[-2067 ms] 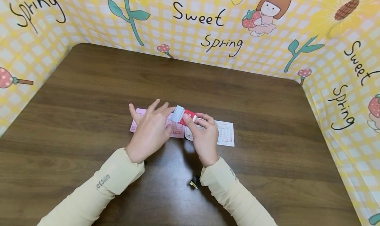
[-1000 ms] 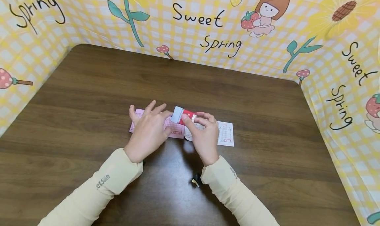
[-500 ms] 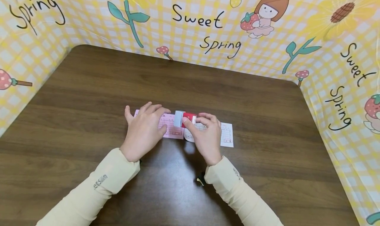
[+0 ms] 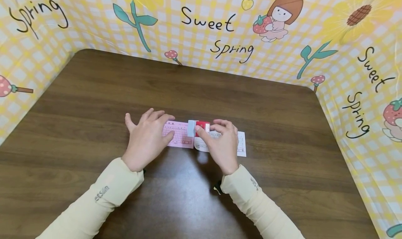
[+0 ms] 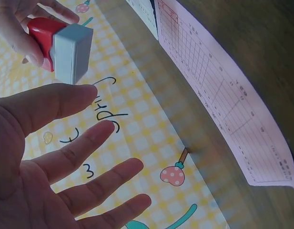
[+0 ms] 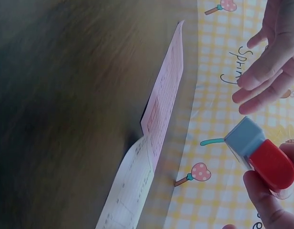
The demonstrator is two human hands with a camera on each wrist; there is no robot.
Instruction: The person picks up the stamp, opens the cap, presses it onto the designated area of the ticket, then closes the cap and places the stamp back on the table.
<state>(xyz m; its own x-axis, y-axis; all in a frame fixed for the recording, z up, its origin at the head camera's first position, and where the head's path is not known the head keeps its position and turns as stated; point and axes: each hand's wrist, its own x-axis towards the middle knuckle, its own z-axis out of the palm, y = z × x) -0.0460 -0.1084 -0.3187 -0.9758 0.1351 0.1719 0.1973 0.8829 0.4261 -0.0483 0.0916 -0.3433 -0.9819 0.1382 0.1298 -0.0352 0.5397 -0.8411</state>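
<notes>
My right hand [image 4: 222,146] pinches a red stamp [image 4: 202,128] with a pale blue-grey cap [image 4: 191,128] between thumb and fingers, held level above the papers with the cap to the left. In the left wrist view the cap [image 5: 72,55] is on the red body. My left hand [image 4: 146,137] hovers over the pink slip, fingers spread and holding nothing, a gap away from the cap. Below lies a receipt book opened out: a printed pink slip [image 4: 179,136] at left and a white slip [image 4: 242,143] at right, the latter partly hidden by my right hand.
The book lies mid-way on a dark brown wooden table [image 4: 176,89]. A yellow checked cloth [image 4: 213,33] with printed drawings stands as a wall along the back and both sides. A small dark object [image 4: 217,187] shows by the right cuff.
My left hand has drawn away leftward from the cap, which its fingers were at before. My right hand has shifted slightly right, and the stamp has turned from slanted to level.
</notes>
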